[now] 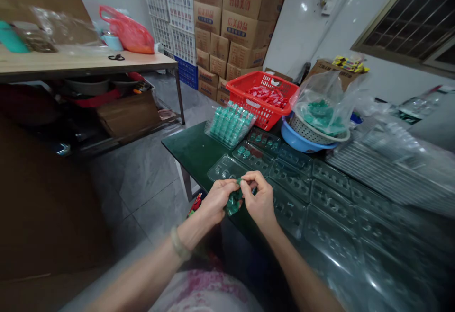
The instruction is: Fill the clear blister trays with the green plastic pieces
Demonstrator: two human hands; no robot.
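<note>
My left hand (221, 197) is closed round a small bunch of shiny green pieces (233, 204), which hang below its fingers. My right hand (261, 198) is pinched at the top of the bunch, its fingertips meeting those of the left. Whether the pieces are wrapped or joined is too small to tell. Just beyond both hands, a clear plastic tray (227, 166) with moulded hollows lies on the dark green table (188, 148). Another clear tray (254, 156) behind it has a few green pieces in its hollows.
Rows of similar clear trays (330, 198) spread right. Filled trays (231, 125) are stacked at the table's far edge. Behind stand a red basket (245, 98) of red pieces and a blue basin (302, 142) under a colander with bagged green pieces (322, 115). A wooden-topped table (142, 61) stands left.
</note>
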